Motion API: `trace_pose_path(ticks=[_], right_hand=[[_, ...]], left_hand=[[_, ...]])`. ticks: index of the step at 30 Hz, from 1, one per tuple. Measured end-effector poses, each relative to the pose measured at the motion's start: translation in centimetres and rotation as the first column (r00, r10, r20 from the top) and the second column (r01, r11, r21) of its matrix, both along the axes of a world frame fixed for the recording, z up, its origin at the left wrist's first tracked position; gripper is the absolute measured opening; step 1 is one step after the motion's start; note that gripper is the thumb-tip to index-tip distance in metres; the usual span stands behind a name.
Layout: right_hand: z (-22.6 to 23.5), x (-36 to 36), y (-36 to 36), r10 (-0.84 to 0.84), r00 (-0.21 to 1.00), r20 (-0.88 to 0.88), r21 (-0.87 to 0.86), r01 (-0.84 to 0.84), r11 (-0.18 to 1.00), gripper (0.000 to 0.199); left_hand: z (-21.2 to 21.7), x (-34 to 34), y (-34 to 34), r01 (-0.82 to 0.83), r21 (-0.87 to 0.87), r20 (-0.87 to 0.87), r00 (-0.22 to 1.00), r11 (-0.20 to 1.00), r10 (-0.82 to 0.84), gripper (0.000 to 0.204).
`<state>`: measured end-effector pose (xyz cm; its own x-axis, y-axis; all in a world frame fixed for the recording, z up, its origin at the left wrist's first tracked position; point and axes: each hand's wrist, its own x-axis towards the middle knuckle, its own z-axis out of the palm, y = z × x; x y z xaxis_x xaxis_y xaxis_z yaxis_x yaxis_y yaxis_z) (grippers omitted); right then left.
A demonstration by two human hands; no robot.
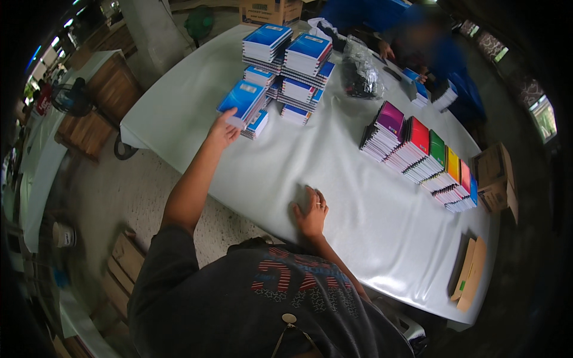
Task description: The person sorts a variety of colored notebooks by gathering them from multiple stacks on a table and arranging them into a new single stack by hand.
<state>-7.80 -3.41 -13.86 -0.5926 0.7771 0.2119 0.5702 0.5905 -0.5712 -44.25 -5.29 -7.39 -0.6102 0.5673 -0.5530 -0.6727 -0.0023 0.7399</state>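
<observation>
My left hand (pixel 223 130) reaches across the table and grips the near edge of a bundle of blue spiral notebooks (pixel 243 95), thumb on the top cover. This bundle sits at the near left of several tall piles of blue notebooks (pixel 307 46), with more notebooks beneath and behind it. Its underside and my fingers below it are hidden. Lying on the white table cover (pixel 250 173), my right hand (pixel 311 215) has its fingers apart and nothing in it. A ring shows on one finger.
A row of notebook stacks in several colours (pixel 421 146) stands at the right, beside an open carton (pixel 495 176). Near the right edge lies a flat cardboard piece (pixel 470 274). A clear plastic bag (pixel 362 68) lies beyond the piles. Across the table, a person in blue (pixel 441 48) handles notebooks.
</observation>
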Motion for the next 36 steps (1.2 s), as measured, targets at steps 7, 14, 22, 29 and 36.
trace_pose_path(ticks=[7,14,22,29,36], right_hand=[[-0.2,0.6,0.0,-0.025,0.999,0.035,0.012,0.025,1.0,0.061],[0.0,-0.1,0.3,-0.02,0.999,0.049,0.038,0.018,0.999,0.055],[-0.7,0.4,0.6,-0.032,0.996,0.08,0.0,0.032,0.999,0.053],[-0.4,0.2,0.4,-0.01,0.997,0.08,-0.007,0.011,1.0,0.053],[-0.3,0.3,0.3,-0.022,0.997,0.075,-0.002,0.022,1.0,0.052]], left_hand=[[-1.0,1.0,0.4,0.048,-0.084,0.035,0.998,0.995,-0.045,0.054],[-0.9,-0.1,0.7,0.101,-0.045,-0.004,0.995,0.994,-0.101,0.056],[-1.0,0.5,0.4,0.078,-0.241,0.003,0.997,0.967,-0.079,0.085],[-1.8,1.6,2.1,-0.079,0.137,0.0,0.997,0.987,0.08,0.095],[-0.5,1.1,4.1,-0.05,0.168,0.082,0.996,0.985,0.037,0.061]])
